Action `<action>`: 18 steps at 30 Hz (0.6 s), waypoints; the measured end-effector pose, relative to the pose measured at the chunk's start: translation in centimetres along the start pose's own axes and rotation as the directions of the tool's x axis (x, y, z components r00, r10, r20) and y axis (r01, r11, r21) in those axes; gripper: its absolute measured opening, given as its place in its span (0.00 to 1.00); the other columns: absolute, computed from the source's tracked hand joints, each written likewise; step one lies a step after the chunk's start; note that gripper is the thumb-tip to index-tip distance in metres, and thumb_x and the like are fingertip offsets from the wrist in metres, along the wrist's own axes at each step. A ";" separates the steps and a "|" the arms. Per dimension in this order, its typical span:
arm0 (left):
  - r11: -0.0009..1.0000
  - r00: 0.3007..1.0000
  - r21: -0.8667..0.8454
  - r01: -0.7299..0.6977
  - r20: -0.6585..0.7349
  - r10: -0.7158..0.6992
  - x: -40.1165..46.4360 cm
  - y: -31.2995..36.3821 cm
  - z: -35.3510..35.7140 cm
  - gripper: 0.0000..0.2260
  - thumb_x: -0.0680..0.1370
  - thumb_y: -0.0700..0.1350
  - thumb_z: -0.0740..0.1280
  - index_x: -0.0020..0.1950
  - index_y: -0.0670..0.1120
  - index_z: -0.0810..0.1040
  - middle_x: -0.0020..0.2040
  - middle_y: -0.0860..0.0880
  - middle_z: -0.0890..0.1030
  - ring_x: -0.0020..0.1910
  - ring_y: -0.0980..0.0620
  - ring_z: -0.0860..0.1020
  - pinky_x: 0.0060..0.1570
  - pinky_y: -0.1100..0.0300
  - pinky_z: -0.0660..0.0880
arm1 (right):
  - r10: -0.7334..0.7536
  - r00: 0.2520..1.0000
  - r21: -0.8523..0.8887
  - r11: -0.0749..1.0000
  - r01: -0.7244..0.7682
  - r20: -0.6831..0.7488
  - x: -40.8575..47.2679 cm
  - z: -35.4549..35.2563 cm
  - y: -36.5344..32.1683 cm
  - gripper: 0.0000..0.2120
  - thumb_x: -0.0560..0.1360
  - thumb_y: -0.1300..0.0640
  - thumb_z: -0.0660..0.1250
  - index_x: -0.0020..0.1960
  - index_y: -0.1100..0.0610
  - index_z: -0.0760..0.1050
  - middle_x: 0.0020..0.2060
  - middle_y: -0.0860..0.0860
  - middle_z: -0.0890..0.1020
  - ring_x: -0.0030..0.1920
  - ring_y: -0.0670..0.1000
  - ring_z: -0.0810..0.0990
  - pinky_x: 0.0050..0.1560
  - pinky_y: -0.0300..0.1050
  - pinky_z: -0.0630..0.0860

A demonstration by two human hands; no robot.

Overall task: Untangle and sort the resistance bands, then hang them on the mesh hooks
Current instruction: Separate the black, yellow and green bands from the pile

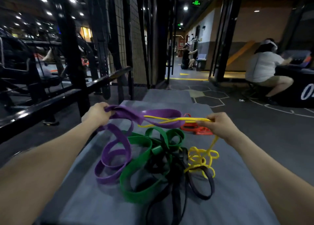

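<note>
The left hand [97, 113] clutches the purple band [117, 150] and the right hand [219, 124] pinches the yellow band [200, 158], each grip pulling them apart to untangle.

bands [153, 158] heaped on mat [237, 199]; mesh panel [134, 38] behind-left | seated person [261, 66] far right

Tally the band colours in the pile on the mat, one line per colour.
Counting colours, since the tangle hides how many separate bands each colour has:
purple band: 1
yellow band: 1
green band: 1
black band: 1
orange band: 1
Total: 5 colours
</note>
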State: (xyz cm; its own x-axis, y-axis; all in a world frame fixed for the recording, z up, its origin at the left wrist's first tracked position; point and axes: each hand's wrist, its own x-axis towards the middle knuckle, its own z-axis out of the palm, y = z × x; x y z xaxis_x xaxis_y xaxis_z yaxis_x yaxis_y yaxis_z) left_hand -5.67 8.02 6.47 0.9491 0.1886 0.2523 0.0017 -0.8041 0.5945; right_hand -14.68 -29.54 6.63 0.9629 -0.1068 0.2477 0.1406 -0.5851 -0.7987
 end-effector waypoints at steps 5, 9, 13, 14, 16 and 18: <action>0.958 0.921 0.287 -0.003 0.373 -0.109 -1.6 -2.5 2.9 0.18 0.67 0.53 0.74 0.53 0.47 0.78 0.59 0.44 0.79 0.47 0.47 0.80 0.49 0.56 0.77 | -0.003 0.995 -0.074 0.997 0.011 0.099 -0.6 1.7 -0.3 0.11 0.69 0.55 0.74 0.33 0.60 0.78 0.25 0.53 0.71 0.27 0.45 0.66 0.25 0.33 0.60; 0.930 0.869 0.322 -0.179 0.494 -0.004 -3.9 0.5 4.8 0.34 0.68 0.46 0.72 0.71 0.45 0.64 0.70 0.43 0.67 0.65 0.45 0.71 0.63 0.57 0.70 | -0.025 0.982 -0.174 0.983 0.058 0.185 -0.5 3.5 -0.5 0.10 0.69 0.57 0.73 0.39 0.65 0.81 0.27 0.53 0.71 0.28 0.47 0.66 0.29 0.39 0.61; 0.927 0.760 -0.347 -0.140 0.563 0.325 -8.3 6.6 6.8 0.43 0.67 0.53 0.76 0.75 0.51 0.55 0.72 0.52 0.60 0.72 0.53 0.60 0.70 0.56 0.62 | -0.050 0.987 -0.024 0.998 0.054 0.153 -0.2 4.4 -1.5 0.09 0.69 0.59 0.74 0.33 0.60 0.78 0.19 0.44 0.67 0.20 0.41 0.64 0.23 0.32 0.60; 0.922 0.719 -0.317 -0.221 0.586 0.374 -9.7 7.8 7.9 0.44 0.65 0.54 0.76 0.74 0.52 0.55 0.71 0.53 0.61 0.72 0.54 0.60 0.70 0.57 0.61 | -0.064 0.986 0.010 0.998 0.064 0.154 -0.2 4.4 -1.8 0.10 0.69 0.59 0.74 0.31 0.57 0.77 0.18 0.44 0.67 0.20 0.41 0.65 0.23 0.30 0.61; 0.903 0.698 -0.263 -0.341 0.573 0.430 -11.8 9.0 10.4 0.39 0.65 0.54 0.77 0.71 0.50 0.63 0.66 0.51 0.67 0.68 0.52 0.66 0.64 0.62 0.64 | -0.105 0.980 0.004 0.994 0.106 0.169 -0.4 4.3 -2.4 0.10 0.68 0.60 0.74 0.30 0.56 0.76 0.20 0.44 0.69 0.20 0.40 0.66 0.24 0.30 0.62; 0.914 0.769 -0.217 -0.343 0.493 0.406 -11.9 8.6 12.4 0.25 0.68 0.50 0.75 0.62 0.45 0.72 0.58 0.47 0.75 0.60 0.49 0.73 0.52 0.64 0.66 | -0.128 0.975 -0.091 0.985 0.146 0.181 -0.8 3.5 -2.2 0.07 0.67 0.59 0.75 0.34 0.59 0.79 0.19 0.44 0.69 0.21 0.41 0.67 0.24 0.30 0.61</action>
State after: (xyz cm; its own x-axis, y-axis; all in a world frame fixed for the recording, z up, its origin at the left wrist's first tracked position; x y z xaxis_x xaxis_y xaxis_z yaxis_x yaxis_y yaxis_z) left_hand -13.02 -8.18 -0.87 0.8862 -0.4595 0.0594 -0.3927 -0.6769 0.6226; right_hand -14.91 -25.36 6.29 0.9627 0.1165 0.2444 0.2584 -0.6648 -0.7009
